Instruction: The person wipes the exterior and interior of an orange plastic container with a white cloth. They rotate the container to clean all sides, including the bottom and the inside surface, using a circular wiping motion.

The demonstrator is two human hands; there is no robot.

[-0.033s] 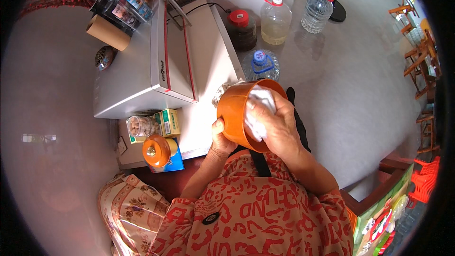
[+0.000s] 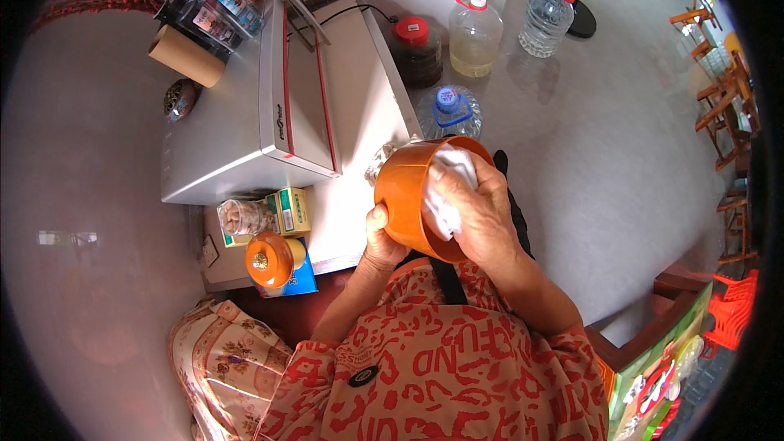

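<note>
A deep, round orange canister (image 2: 400,196) is tilted in front of my chest, its mouth facing right. My left hand (image 2: 380,238) grips it at the lower left, thumb on the outer wall and the other fingers mostly hidden. Inside the mouth, my right hand (image 2: 478,200) is closed on a white cloth (image 2: 445,212), which lies against the inner wall near the rim. An orange lid (image 2: 269,260) with a gold knob rests on the counter to the left, on top of small things.
A silver oven-like appliance (image 2: 220,147) stands on the white counter (image 2: 351,220). Near the lid are a clear jar (image 2: 243,217) and a blue box (image 2: 304,279). Large plastic bottles (image 2: 474,37) stand on the floor ahead. A wooden-framed table (image 2: 661,318) is at the right.
My right hand and the white cloth have shifted very slightly inside the canister. The canister has tipped a little; the surroundings look the same.
</note>
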